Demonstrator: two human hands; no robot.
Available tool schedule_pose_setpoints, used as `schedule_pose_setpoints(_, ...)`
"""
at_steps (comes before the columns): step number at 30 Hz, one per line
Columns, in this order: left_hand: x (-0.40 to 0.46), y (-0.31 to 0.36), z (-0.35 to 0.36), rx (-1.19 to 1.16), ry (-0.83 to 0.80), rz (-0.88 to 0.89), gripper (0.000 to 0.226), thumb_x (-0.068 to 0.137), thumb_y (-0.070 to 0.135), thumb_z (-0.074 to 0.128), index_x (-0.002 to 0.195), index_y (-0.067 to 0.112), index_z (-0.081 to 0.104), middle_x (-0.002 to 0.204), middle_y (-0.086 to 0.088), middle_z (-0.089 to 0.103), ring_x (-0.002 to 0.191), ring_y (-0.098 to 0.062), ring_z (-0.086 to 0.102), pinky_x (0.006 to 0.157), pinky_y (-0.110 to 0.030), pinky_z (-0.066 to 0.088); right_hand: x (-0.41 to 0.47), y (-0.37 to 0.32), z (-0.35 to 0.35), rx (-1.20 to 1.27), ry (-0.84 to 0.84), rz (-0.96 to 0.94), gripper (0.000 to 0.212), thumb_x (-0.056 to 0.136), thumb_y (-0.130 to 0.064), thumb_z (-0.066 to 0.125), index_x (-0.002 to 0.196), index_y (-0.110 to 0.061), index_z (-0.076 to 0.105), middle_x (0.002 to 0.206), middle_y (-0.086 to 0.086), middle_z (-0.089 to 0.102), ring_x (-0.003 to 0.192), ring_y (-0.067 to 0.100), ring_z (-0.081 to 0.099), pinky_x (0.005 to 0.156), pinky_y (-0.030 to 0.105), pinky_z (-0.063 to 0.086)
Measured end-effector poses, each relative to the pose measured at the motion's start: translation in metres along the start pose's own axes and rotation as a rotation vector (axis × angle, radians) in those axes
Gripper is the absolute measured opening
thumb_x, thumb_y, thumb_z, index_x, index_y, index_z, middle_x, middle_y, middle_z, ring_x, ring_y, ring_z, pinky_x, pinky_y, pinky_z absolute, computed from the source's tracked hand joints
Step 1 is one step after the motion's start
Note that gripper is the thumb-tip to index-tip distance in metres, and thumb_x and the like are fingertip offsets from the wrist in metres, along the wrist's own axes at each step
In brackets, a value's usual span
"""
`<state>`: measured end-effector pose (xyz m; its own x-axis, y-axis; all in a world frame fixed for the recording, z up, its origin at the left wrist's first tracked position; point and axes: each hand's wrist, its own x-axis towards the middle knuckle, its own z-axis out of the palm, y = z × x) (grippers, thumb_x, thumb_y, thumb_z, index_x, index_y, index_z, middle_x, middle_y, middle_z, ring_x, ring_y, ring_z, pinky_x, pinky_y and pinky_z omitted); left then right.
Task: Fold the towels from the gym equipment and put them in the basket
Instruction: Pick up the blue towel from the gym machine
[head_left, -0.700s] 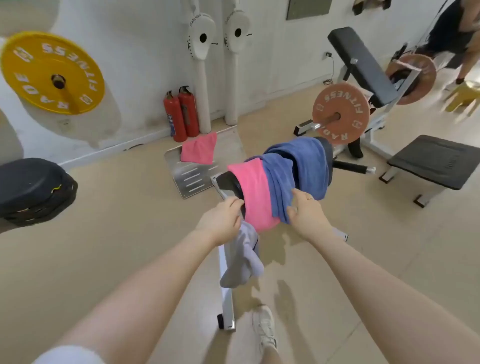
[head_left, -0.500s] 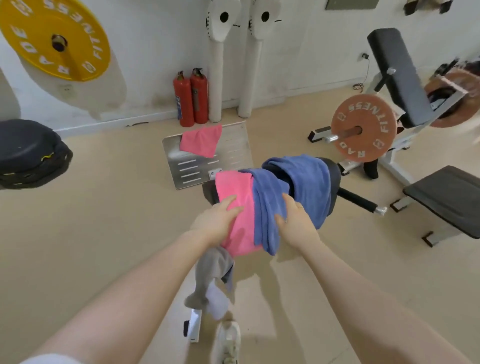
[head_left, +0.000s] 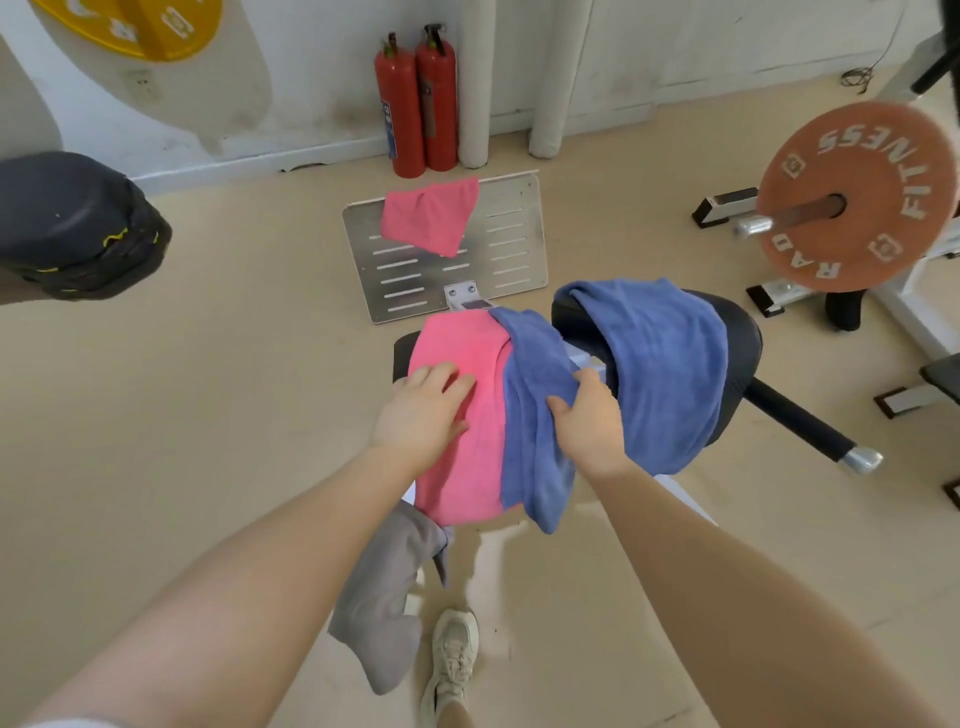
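Note:
A pink towel (head_left: 462, 467) and a blue towel (head_left: 665, 364) lie draped side by side over a black padded roller (head_left: 740, 353) in the middle of the head view. My left hand (head_left: 423, 410) rests flat on the pink towel with its fingers straight. My right hand (head_left: 587, 421) grips a fold of the blue towel, thumb on top. A grey towel (head_left: 384, 597) hangs below the pink one, under my left forearm; what holds it is hidden. A second pink towel (head_left: 428, 218) lies on a metal footplate (head_left: 514, 249) beyond. No basket is in view.
Two red fire extinguishers (head_left: 415, 104) stand at the wall behind the footplate. An orange weight plate (head_left: 852, 197) on a bar is at the right, a black pad (head_left: 72, 223) at the left. My shoe (head_left: 452, 660) is on the floor below the towels.
My left hand let go of the grey towel and moved up onto the pink towel. My right hand shifted from the blue towel's lower edge to a fold higher up. The view tilted down.

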<state>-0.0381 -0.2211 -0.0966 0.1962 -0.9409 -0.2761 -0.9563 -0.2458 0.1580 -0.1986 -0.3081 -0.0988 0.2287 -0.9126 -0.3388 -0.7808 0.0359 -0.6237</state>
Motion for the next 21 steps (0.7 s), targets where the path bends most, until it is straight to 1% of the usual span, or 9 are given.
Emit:
schedule_pose_setpoints(2, -0.002, 0.001, 0.002, -0.019, 0.008, -0.003, 0.057, 0.093, 0.030, 0.049, 0.145, 0.018, 0.028, 0.148, -0.005, 0.030, 0.132, -0.025, 0.032, 0.103, -0.034, 0.029, 0.000, -0.007, -0.011, 0.131, 0.064, -0.005, 0.013, 0.088, -0.021, 0.046, 0.090, -0.009, 0.051, 0.087, 0.008, 0.058, 0.078, 0.027, 0.055, 0.062, 0.033, 0.042)
schedule_pose_setpoints(5, -0.006, 0.002, -0.003, -0.077, -0.013, -0.022, 0.054, 0.095, 0.025, 0.042, 0.146, 0.019, 0.025, 0.150, -0.003, 0.029, 0.133, -0.025, 0.032, 0.107, -0.032, 0.030, -0.008, -0.032, -0.034, 0.268, 0.155, -0.164, 0.010, 0.091, -0.018, 0.048, 0.096, -0.012, 0.054, 0.102, 0.008, 0.055, 0.093, 0.023, 0.050, 0.080, 0.033, 0.043)
schedule_pose_setpoints(7, -0.009, -0.001, -0.013, -0.178, -0.102, -0.004, 0.057, 0.094, 0.021, 0.042, 0.147, 0.018, 0.021, 0.150, -0.004, 0.031, 0.133, -0.027, 0.033, 0.107, -0.033, 0.033, -0.020, -0.057, -0.049, 0.356, 0.147, -0.300, 0.007, 0.092, -0.011, 0.048, 0.094, -0.018, 0.050, 0.109, 0.009, 0.051, 0.099, 0.020, 0.048, 0.083, 0.020, 0.039)
schedule_pose_setpoints(8, -0.012, -0.003, -0.019, -0.210, -0.172, 0.030, 0.059, 0.093, 0.020, 0.043, 0.148, 0.019, 0.019, 0.149, -0.005, 0.033, 0.133, -0.027, 0.035, 0.106, -0.033, 0.034, -0.026, -0.071, -0.056, 0.393, 0.137, -0.337, 0.013, 0.092, -0.010, 0.048, 0.092, -0.023, 0.046, 0.110, 0.008, 0.051, 0.099, 0.018, 0.048, 0.081, 0.015, 0.037)
schedule_pose_setpoints(12, -0.028, -0.016, -0.042, -0.115, -0.375, 0.125, 0.064, 0.095, 0.020, 0.043, 0.149, 0.026, 0.010, 0.155, 0.000, 0.022, 0.137, -0.024, 0.031, 0.110, -0.031, 0.029, -0.034, -0.117, -0.080, 0.461, 0.194, -0.393, 0.012, 0.093, -0.010, 0.047, 0.101, -0.020, 0.045, 0.097, -0.003, 0.054, 0.095, 0.014, 0.051, 0.082, 0.021, 0.039)
schedule_pose_setpoints(14, -0.029, -0.018, -0.050, -0.235, -0.305, 0.071, 0.065, 0.094, 0.023, 0.046, 0.149, 0.021, 0.010, 0.154, -0.003, 0.023, 0.136, -0.025, 0.033, 0.111, -0.035, 0.031, -0.031, -0.126, -0.086, 0.454, 0.179, -0.340, 0.011, 0.094, -0.010, 0.047, 0.104, -0.012, 0.049, 0.092, -0.004, 0.056, 0.093, 0.017, 0.053, 0.086, 0.030, 0.044)
schedule_pose_setpoints(17, -0.030, -0.005, -0.063, -0.782, -0.045, 0.039, 0.064, 0.092, 0.025, 0.053, 0.146, 0.016, 0.021, 0.144, -0.005, 0.038, 0.129, -0.020, 0.042, 0.108, -0.033, 0.035, -0.031, -0.121, -0.076, 0.378, 0.115, -0.197, 0.021, 0.094, -0.015, 0.048, 0.111, -0.004, 0.052, 0.099, 0.005, 0.058, 0.098, 0.024, 0.055, 0.092, 0.040, 0.045)
schedule_pose_setpoints(19, -0.032, 0.011, -0.071, -1.064, 0.068, 0.041, 0.053, 0.090, 0.023, 0.057, 0.138, 0.015, 0.035, 0.125, 0.003, 0.050, 0.112, -0.010, 0.050, 0.094, -0.021, 0.039, -0.032, -0.112, -0.064, 0.391, 0.053, -0.138, 0.015, 0.095, -0.017, 0.046, 0.103, -0.006, 0.054, 0.093, 0.005, 0.058, 0.090, 0.020, 0.055, 0.081, 0.033, 0.046)
schedule_pose_setpoints(21, -0.029, 0.023, -0.072, -1.001, 0.131, 0.022, 0.042, 0.089, 0.024, 0.059, 0.127, 0.012, 0.045, 0.114, 0.004, 0.055, 0.098, -0.009, 0.050, 0.081, -0.020, 0.037, -0.031, -0.107, -0.056, 0.438, -0.003, -0.101, 0.015, 0.097, -0.016, 0.042, 0.094, -0.007, 0.053, 0.082, 0.004, 0.056, 0.077, 0.016, 0.053, 0.068, 0.024, 0.043)
